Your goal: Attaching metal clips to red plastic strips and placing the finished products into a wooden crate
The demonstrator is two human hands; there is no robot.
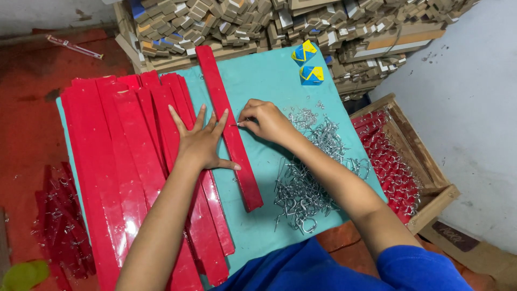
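Observation:
My left hand (200, 141) lies flat, fingers spread, on the pile of glossy red strips (118, 161), its fingertips against a single long red strip (229, 126) that runs lengthwise on the teal table (269, 81). My right hand (265, 120) pinches a small metal hook at the right edge of that strip, about halfway along it. A heap of loose metal hooks (307, 178) lies under and beside my right forearm.
A wooden crate (431, 178) at the right holds red strips fitted with hooks. Two small blue-and-yellow boxes (308, 64) stand at the table's far end. Stacked cardboard pieces (258, 21) fill the back. More red strips (59, 221) lie on the floor at left.

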